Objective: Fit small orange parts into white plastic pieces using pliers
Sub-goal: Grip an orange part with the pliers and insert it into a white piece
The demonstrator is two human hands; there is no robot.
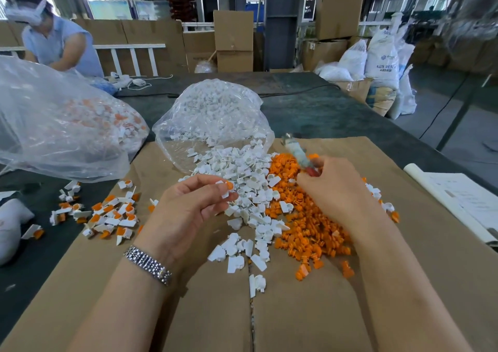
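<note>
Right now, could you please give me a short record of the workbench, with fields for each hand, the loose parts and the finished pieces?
left hand: pinches a white piece with orange part at the fingertips
right hand: grips the pliers, tip pointing away from the person
white pieces: pile spilling from a clear bag onto the cardboard
orange parts: pile right of the white one, under the right hand
finished pieces: scattered at the cardboard's left edge
second bag: far left, holds white and orange pieces
</note>
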